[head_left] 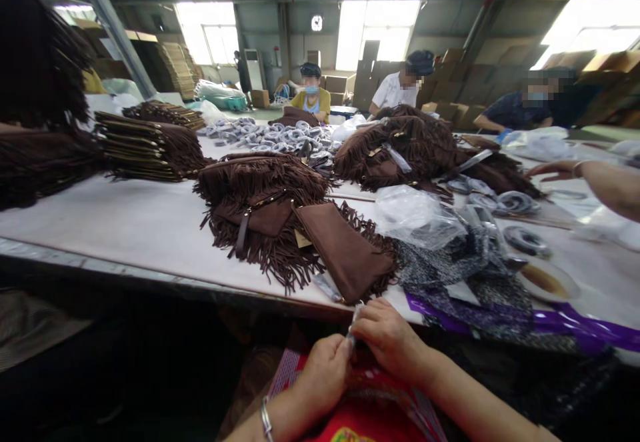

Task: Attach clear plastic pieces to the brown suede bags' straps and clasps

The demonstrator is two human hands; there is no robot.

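Note:
At the table's front edge, my left hand (325, 370) and my right hand (393, 337) are closed together on a narrow wrapped strap (354, 330). Its covering looks like thin grey or clear plastic, and a small metal ring shows at its upper end. Just above lies a flat brown pouch (345, 249) with a zipper along its side, its near corner close to the ring. Fringe spreads from under it, and a plastic-wrapped piece (327, 287) lies beside it. Behind is a heap of brown fringed bags (260, 185), one with a dangling wrist strap (243, 234).
Stacked fringed bags (140, 149) stand at left. Coiled, wrapped straps (270, 135) lie mid-table near another bag heap (400, 142). Clear plastic (420, 215) and speckled cloth (465, 275) are at right. A co-worker's arm (610, 182) reaches in from the right; other people work across the table.

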